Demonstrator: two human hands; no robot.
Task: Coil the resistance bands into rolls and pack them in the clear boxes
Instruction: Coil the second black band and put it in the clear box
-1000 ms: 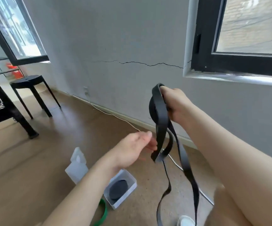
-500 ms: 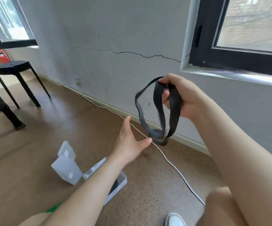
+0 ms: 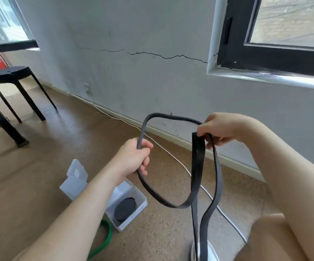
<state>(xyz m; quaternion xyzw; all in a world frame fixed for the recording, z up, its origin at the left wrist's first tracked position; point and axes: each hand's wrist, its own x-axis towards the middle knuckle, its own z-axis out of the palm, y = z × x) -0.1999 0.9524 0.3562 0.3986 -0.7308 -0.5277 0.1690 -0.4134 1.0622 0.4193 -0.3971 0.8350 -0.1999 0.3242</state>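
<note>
Gripping a black band (image 3: 197,166) in the air, the left hand (image 3: 135,159) has its fingers curled round one side of the loop. The right hand (image 3: 222,129) pinches the other side, a little higher. Between them the band arches up. Below, it sags in a wide loop and two strands hang toward the floor (image 3: 39,166). Under the left forearm a clear box (image 3: 133,217) sits open on the floor with a black roll (image 3: 124,208) inside, its lid (image 3: 76,178) tipped back. A green band (image 3: 106,240) lies just beside the box.
</note>
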